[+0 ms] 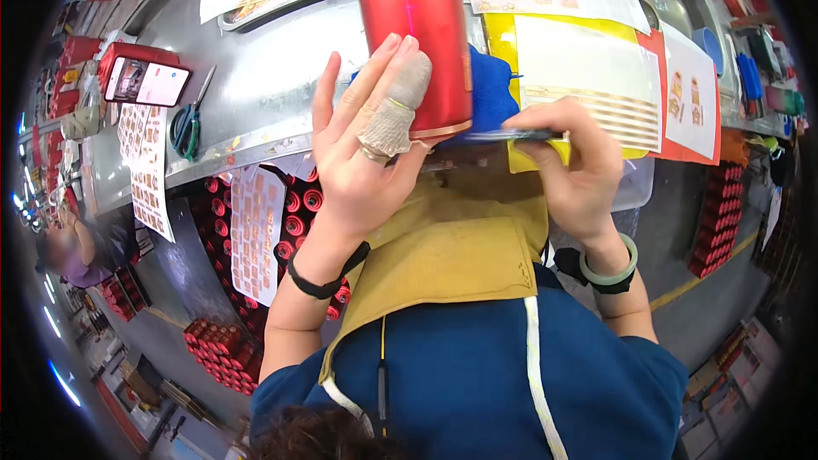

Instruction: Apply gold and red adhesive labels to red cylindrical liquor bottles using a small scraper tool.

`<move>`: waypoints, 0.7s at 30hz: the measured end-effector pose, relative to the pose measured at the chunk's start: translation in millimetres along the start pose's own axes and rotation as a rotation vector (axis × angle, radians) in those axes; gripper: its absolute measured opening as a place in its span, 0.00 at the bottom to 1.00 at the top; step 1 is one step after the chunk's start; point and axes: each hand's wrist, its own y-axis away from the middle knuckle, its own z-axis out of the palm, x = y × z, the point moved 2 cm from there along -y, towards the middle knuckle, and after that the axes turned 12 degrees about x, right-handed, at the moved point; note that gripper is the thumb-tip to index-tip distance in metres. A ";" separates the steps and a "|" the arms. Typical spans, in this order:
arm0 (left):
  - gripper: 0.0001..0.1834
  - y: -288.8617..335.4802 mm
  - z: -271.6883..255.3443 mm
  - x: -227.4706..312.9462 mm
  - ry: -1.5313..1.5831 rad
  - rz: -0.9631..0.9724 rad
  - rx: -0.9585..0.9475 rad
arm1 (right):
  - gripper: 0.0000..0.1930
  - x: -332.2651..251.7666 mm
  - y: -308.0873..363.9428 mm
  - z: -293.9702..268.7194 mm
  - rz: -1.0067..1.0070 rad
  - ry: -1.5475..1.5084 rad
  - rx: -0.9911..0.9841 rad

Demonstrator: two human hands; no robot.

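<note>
A glossy red metal cylinder (413, 43) with a copper-coloured rim lies on the bench, its near end toward me. My left hand (362, 136) lies along its left side with fingers stretched out; grey cloth wraps cover some of them. Between the thumb and fingers of my right hand (579, 166) is a slim dark tool (532, 135), pointing left at the cylinder's rim. Whether it is tweezers or a blade, I cannot tell. Blue cloth (492, 94) sits beside and partly beneath the cylinder.
Left on the metal bench (281, 77) are a phone (146, 82) propped on a red block and scissors (185, 130). Decal sheets (588, 77) on yellow and red backing lie right. Below the bench stand several red cylinders (294, 202). Another person (85, 247) is far left.
</note>
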 end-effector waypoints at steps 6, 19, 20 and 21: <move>0.17 44.2 0.1 -11.3 0.005 -0.139 0.278 | 0.12 12.3 -0.2 -12.2 0.054 -0.101 0.310; 0.20 32.6 -0.3 4.6 -0.246 0.171 0.014 | 0.13 12.7 3.2 -3.7 0.053 -0.117 0.316; 0.20 32.7 2.8 7.1 -0.247 0.172 0.014 | 0.13 11.9 4.1 -2.5 0.053 -0.118 0.316; 0.20 32.6 6.7 8.1 -0.174 0.126 0.009 | 0.13 11.2 5.2 -1.3 0.057 -0.126 0.311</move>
